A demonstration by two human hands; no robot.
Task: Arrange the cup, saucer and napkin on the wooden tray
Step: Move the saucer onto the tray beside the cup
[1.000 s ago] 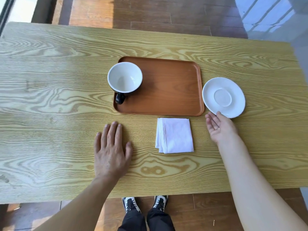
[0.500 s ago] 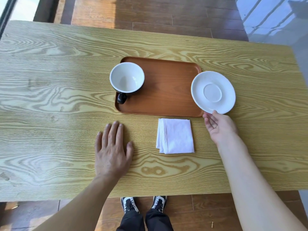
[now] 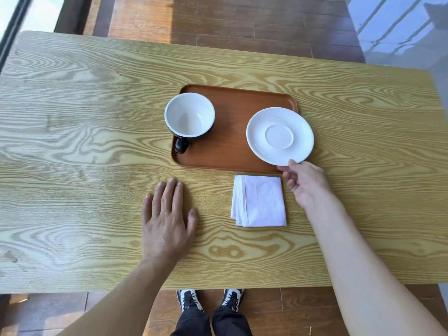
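Observation:
A brown wooden tray (image 3: 232, 151) lies in the middle of the table. On its left end stands a cup (image 3: 189, 115), white inside and black outside, handle towards me. My right hand (image 3: 306, 181) grips the near rim of a white saucer (image 3: 279, 136), which hangs over the tray's right end and juts past its edge. A folded white napkin (image 3: 259, 201) lies on the table just in front of the tray. My left hand (image 3: 167, 223) rests flat on the table, fingers apart, to the left of the napkin.
The light wooden table (image 3: 72, 132) has its near edge close to my body and my shoes (image 3: 211, 300) show below it. Dark wooden floor lies beyond the far edge. A pale wall or panel (image 3: 400, 27) stands at the back right.
My right hand has lifted the saucer from the table right of the tray and carried it left over the tray's right end. The left hand, cup and napkin have stayed put.

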